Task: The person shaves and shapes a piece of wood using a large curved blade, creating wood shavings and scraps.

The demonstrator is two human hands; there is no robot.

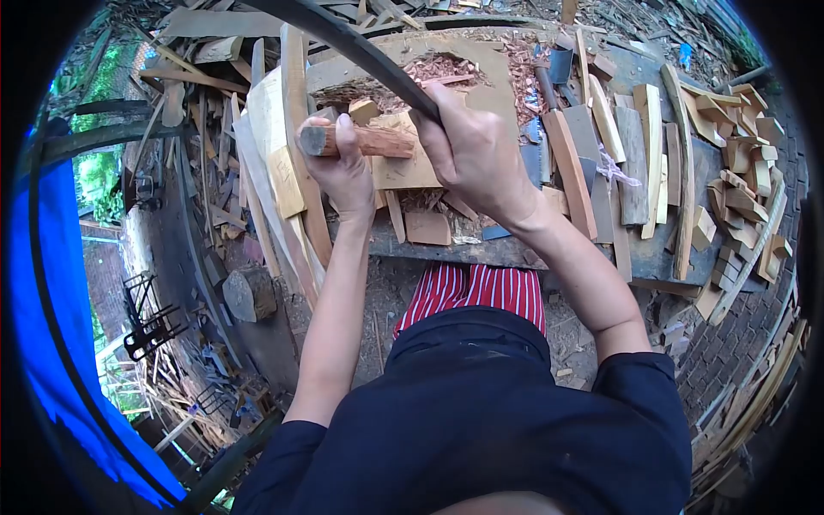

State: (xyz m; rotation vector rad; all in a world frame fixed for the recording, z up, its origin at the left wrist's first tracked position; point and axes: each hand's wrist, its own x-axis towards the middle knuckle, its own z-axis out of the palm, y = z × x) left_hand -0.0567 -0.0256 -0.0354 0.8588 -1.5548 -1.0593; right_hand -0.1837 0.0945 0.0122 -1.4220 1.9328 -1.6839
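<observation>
Reddish wooden piece [378,142], lying crosswise above the near-left part of the bench [515,251], its greyish end face turned left. Your left hand [342,167] grips it close to that end, thumb raised over its near side and fingers curled about it. Your right hand [476,150] is closed around the near end of a long dark tool [360,56], which slants to the far left. Your hands are apart; the right one stands beside the piece's right end, and you cannot tell from this view whether they touch. Beneath the piece, a pale wooden block [395,174] is partly covered by it. The dark tool crosses in front of the far part of the bench and hides some of the reddish shavings [446,69]. To the left, long pale boards [294,112] crowd the working area. To the right lie a reddish-brown bar [570,172], a grey weathered slat [633,163] and a pinkish tie [616,170]; farther right, small cut blocks [745,193] are heaped. A log [250,294] rests near left, off the bench.
</observation>
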